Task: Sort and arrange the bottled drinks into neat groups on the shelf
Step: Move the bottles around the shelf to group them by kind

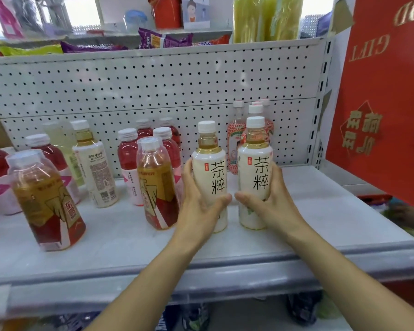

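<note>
Two matching white-labelled teas are being paired up. The left hand (198, 201) grips the left tea bottle (209, 163) and the right hand (268, 199) grips the right tea bottle (255, 161). On each hand the fingers (187, 173) curl round the bottle's outer side and the thumb lies across the lower front, so the two thumb tips nearly meet in the gap. Both bottles are upright with labels facing out, near each other but apart. They appear to stand on the shelf (320, 223), right of its middle.

Judging by this, the step in hand is setting the tea group. The pair is in place or nearly so, and the sorting overall looks far from done. A third tea bottle (95, 168) stands well apart at 9 o'clock, label turned to the back, among red bottles (129, 163). An amber bottle (158, 185) sits just beside the left hand at 9 o'clock, and another amber bottle stands further off the same way. Pink bottles (234, 144) stand close behind the pair at 12 o'clock.

The next move probably calls for closing the gap, letting go without tipping either bottle, then reaching toward 9 o'clock for the stray tea. The amber bottle stands in that path and could be knocked.
</note>
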